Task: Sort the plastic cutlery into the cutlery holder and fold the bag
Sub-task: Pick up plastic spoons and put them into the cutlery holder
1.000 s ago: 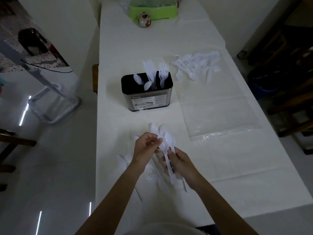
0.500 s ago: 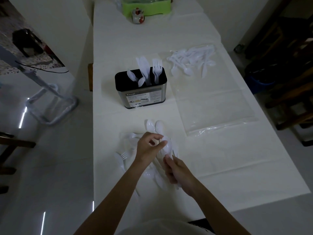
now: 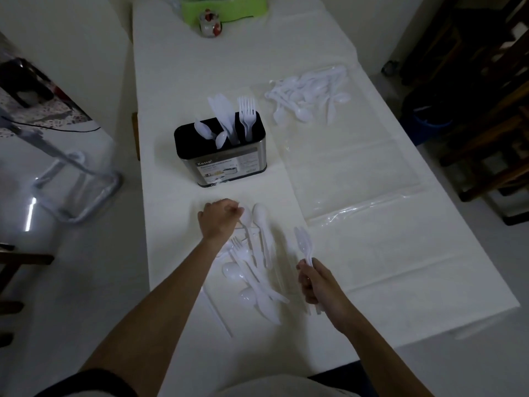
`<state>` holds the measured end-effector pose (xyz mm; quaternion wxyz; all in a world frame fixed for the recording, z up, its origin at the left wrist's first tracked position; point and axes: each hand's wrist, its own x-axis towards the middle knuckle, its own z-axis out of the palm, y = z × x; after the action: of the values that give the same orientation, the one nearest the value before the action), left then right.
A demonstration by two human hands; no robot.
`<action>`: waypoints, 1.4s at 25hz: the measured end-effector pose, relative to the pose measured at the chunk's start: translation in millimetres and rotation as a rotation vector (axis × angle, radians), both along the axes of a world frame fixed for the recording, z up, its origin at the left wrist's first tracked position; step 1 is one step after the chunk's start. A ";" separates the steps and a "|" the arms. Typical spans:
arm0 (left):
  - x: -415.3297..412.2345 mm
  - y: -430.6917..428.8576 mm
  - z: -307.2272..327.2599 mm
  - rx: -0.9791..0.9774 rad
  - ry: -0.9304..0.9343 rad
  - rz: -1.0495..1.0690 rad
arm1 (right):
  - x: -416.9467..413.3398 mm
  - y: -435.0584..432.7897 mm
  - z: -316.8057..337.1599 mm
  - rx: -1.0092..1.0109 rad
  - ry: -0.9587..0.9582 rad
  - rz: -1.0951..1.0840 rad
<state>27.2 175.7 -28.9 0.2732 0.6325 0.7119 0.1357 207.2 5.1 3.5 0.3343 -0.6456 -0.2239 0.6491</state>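
A black and steel cutlery holder (image 3: pixel 221 160) stands mid-table with white plastic knives, forks and spoons upright in it. Before it lies a loose pile of white cutlery (image 3: pixel 252 270). My left hand (image 3: pixel 219 219) reaches to the pile's far end, its fingers curled at a spoon (image 3: pixel 246 217) lying there. My right hand (image 3: pixel 317 285), to the right of the pile, grips a small bunch of spoons (image 3: pixel 305 243) by the handles, bowls pointing away. A flat clear plastic bag (image 3: pixel 349 167) lies to the right, with several spoons (image 3: pixel 309 93) heaped at its far end.
The long table wears a white cloth (image 3: pixel 386 267). At its far end stand a green tray (image 3: pixel 226 7) and a small jar (image 3: pixel 210 24). Dark wooden chairs (image 3: pixel 486 124) crowd the right side; a white metal frame (image 3: pixel 74 179) is on the floor to the left.
My hands were together over the pile, working a bunch of spoons. They have parted: the right hand has drawn right with the bunch, the left has reached forward to a spoon.
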 end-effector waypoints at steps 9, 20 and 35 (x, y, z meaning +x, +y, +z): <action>15.5 -43.1 41.9 -0.043 -0.594 0.138 | -16.8 42.1 12.6 0.086 -0.005 0.162; 34.8 -36.4 23.5 -0.046 -0.359 0.021 | -4.5 18.9 1.5 0.010 0.112 0.012; 30.9 -27.0 36.8 -0.165 -0.575 0.260 | 9.0 4.0 -1.1 0.037 0.030 -0.057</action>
<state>58.1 148.7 7.9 0.4937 0.4479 0.6891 0.2842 216.2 9.1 2.4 0.3677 -0.6355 -0.2123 0.6448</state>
